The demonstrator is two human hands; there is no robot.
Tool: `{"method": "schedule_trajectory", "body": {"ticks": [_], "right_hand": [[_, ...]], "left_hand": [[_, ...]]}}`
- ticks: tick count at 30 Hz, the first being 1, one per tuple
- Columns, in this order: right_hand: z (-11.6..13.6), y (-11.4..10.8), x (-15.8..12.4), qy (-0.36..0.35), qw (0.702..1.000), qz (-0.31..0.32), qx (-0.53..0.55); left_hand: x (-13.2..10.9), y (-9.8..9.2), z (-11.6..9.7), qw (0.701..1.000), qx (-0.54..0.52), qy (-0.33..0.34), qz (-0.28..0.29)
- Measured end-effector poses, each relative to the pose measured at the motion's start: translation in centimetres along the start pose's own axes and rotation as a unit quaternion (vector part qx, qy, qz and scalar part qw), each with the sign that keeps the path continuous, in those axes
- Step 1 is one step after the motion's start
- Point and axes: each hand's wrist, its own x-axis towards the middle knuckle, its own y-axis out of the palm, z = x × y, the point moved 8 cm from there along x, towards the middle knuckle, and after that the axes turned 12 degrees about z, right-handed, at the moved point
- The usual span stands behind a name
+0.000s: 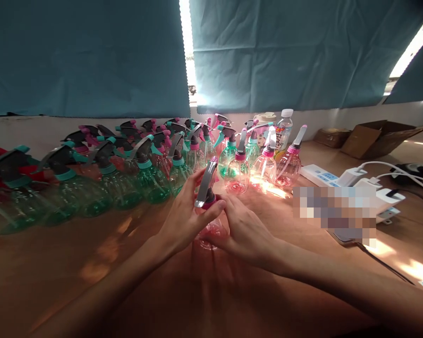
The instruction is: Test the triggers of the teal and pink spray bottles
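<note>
A clear pink spray bottle [213, 231] with a grey and pink trigger head stands upright on the brown table, between both of my hands. My left hand [188, 206] is closed around the collar and neck, its thumb across the front below the trigger. Around the right side of the body curls my right hand [245, 225], its fingertips hidden behind the bottle. Just beyond stand more pink spray bottles [237, 176], and a row of green spray bottles [153, 180] stretches off to the left.
At the right lie a white power strip [319, 176] with plugged-in chargers and cables, and a blurred-out phone-like object. Behind are a drink bottle [285, 129] and an open cardboard box [373, 138]. Blue curtains [285, 56] hang along the back.
</note>
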Motion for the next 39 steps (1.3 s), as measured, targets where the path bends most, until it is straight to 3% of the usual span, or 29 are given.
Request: {"method": "schedule_trajectory", "body": {"ticks": [2, 6, 11, 18, 30, 34, 39], "right_hand": [[-0.5, -0.5, 0.6, 0.007, 0.999, -0.012, -0.035], [-2.3, -1.0, 2.8, 0.041, 0.994, 0.006, -0.098], [-4.5, -1.1, 5.9, 0.089, 0.985, 0.006, -0.145], [-6.5, -0.7, 8.4, 0.144, 0.969, 0.019, -0.199], [-7.1, -0.8, 9.7, 0.154, 0.968, 0.023, -0.196], [-6.2, -2.0, 8.3, 0.121, 0.977, 0.015, -0.176], [-6.5, -5.9, 4.2, 0.102, 0.984, -0.027, -0.141]], "left_hand": [[-1.1, -0.7, 0.9, 1.000, -0.009, 0.008, -0.029], [-3.4, -0.9, 4.8, 0.995, 0.050, -0.072, -0.044], [-4.4, 1.7, 6.9, 0.979, 0.187, -0.047, 0.063], [-4.6, 3.4, 5.7, 0.960, 0.267, 0.026, 0.083], [-3.0, 3.6, 5.8, 0.964, 0.254, 0.032, 0.070], [-2.2, 3.9, 5.5, 0.978, 0.197, 0.005, 0.071], [-0.9, 4.8, 5.3, 0.985, 0.153, -0.020, 0.079]]}}
